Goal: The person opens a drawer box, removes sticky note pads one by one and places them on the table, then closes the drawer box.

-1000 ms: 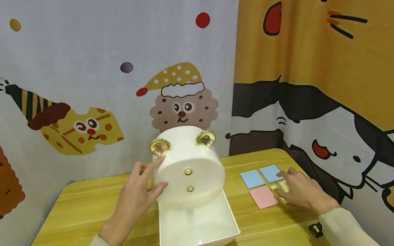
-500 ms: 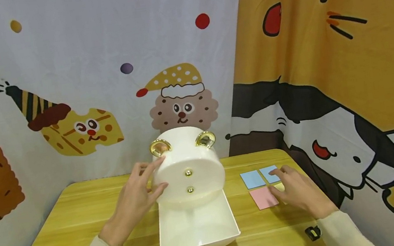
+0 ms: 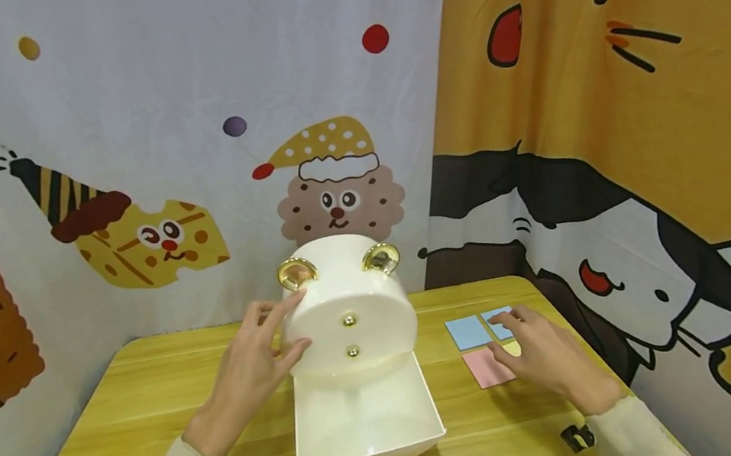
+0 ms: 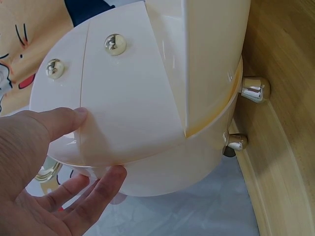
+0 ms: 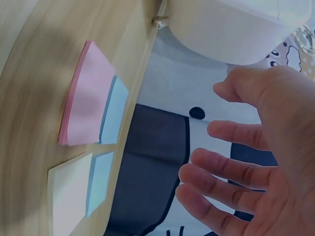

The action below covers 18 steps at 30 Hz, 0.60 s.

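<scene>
A white rounded storage box (image 3: 346, 288) with gold ears and gold knobs stands mid-table. Its lowest drawer (image 3: 365, 413) is pulled out, with nothing inside it. My left hand (image 3: 246, 375) holds the box's left side; in the left wrist view the thumb (image 4: 66, 120) lies on the front and the fingers (image 4: 98, 196) touch the curved side. To the right, my right hand (image 3: 551, 350) hovers over the sticky note pads with fingers apart, holding nothing. The pink pad (image 5: 88, 98) and pale yellow pad (image 5: 69, 191) lie nearest, two blue pads (image 3: 468, 332) behind; the hand partly covers the yellow and right blue ones.
The wood-grain table (image 3: 147, 411) ends at a patterned curtain (image 3: 172, 130) behind and a cat-print cloth (image 3: 615, 226) on the right. The open drawer juts toward the table's front. Short gold feet (image 4: 255, 89) carry the box.
My right hand has shifted slightly left over the pads and now hides more of the yellow one. The left hand and the box stay where they were.
</scene>
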Tool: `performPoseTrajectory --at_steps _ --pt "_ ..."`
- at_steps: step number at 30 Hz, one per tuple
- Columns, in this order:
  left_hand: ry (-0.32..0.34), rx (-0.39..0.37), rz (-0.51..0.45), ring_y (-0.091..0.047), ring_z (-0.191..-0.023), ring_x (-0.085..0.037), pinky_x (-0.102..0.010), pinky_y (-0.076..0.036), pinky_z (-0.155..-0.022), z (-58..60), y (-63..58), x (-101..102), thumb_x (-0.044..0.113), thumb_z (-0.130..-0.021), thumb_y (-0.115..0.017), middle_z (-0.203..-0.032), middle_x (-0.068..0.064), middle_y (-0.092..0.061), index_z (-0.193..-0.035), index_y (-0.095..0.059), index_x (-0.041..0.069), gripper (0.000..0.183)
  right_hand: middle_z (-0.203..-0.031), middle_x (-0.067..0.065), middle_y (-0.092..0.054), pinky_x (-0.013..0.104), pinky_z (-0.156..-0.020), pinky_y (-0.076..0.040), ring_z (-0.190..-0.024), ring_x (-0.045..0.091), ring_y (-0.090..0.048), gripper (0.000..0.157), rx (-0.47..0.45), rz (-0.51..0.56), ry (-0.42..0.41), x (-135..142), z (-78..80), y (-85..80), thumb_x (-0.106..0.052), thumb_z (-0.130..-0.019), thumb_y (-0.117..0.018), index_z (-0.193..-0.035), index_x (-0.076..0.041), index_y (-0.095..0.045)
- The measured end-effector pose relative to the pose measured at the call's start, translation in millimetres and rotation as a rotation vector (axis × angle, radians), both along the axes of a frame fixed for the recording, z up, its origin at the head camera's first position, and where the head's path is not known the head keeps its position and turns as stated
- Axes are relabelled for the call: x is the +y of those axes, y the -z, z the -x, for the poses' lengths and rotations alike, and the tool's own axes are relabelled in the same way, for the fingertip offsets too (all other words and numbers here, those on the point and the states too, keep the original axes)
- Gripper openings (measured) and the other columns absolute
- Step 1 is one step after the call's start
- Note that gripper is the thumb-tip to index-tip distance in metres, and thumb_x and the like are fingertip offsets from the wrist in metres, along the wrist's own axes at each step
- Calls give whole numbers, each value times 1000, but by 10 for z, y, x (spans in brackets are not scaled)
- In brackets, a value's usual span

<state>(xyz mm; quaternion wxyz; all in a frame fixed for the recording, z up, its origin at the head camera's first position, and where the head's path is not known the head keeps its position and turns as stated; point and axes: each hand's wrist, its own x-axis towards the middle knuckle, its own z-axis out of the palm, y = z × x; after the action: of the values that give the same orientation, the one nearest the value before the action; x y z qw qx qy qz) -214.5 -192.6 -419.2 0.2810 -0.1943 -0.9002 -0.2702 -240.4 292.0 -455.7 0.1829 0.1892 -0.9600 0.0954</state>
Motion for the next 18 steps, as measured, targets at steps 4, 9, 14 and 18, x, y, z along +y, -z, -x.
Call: performPoseTrajectory --at_steps 4,9,14,18 --pt "-2 -1 0 -64 -72 -21 -18 -52 -57 0 3 0 15 -96 -99 -135 -20 -65 -169 -61 29 83 -108 6 -72 27 -57 -49 -75 9 -57 37 1 4 -12 -49 -42 -42 -31 -101 -90 -133 -15 -83" --pt "-3 -1 1 -64 -72 -21 -19 -52 -58 3 -1 -2 15 -96 -99 -135 -21 -65 -169 -62 29 83 -111 4 -73 25 -58 -48 -75 7 -57 39 -4 13 -10 -102 -79 -71 -32 -101 -90 -136 -17 -82" --pt "0 -9 1 -66 -71 -20 -19 -53 -58 3 -8 -1 15 -97 -99 -135 -21 -65 -169 -62 28 82 -116 6 -76 24 -58 -47 -72 5 -54 38 7 29 -35 -168 -123 -97 -31 -101 -92 -135 -17 -83" --pt "-1 -7 2 -66 -72 -21 -19 -53 -59 3 -13 -1 15 -97 -99 -135 -21 -65 -169 -62 27 82 -118 5 -77 23 -57 -46 -70 3 -53 37 14 46 -48 -227 -159 -116 -32 -100 -93 -133 -19 -84"
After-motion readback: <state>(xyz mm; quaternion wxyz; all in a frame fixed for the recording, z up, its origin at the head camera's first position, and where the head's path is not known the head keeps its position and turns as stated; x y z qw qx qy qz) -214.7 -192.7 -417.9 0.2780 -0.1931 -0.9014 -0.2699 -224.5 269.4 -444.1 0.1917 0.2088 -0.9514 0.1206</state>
